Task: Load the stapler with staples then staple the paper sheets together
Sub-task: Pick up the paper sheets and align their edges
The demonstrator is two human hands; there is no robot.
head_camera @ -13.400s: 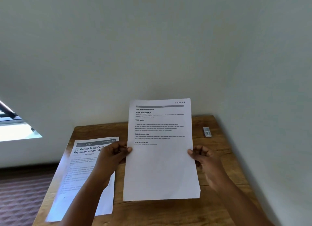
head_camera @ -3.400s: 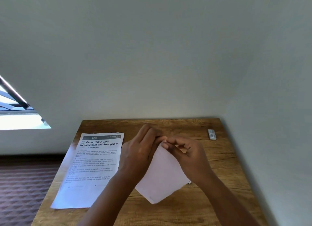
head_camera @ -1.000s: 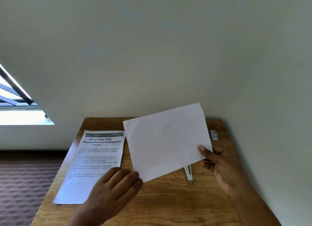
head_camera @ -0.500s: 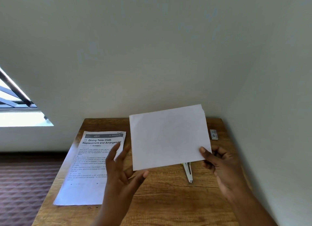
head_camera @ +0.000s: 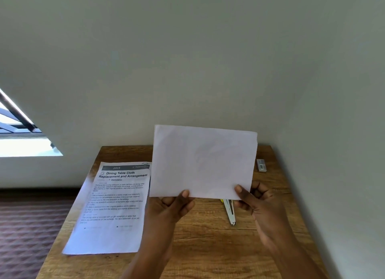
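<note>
My left hand [head_camera: 175, 208] had joined my right hand [head_camera: 255, 201], both pinching the folded sheet [head_camera: 204, 162]; hidden stapler [head_camera: 229, 213] risked a knock.

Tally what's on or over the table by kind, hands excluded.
Paper items: 2, the held blank paper and the printed sheet lying flat
Stapler: 1, partly hidden
Small staple box: 1
Total: 4

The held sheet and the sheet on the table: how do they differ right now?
The held sheet is up off the table, both hands pinching its lower edge; the printed sheet lies flat. The held sheet shows a blank face, the printed sheet its text. Both are white paper.
</note>
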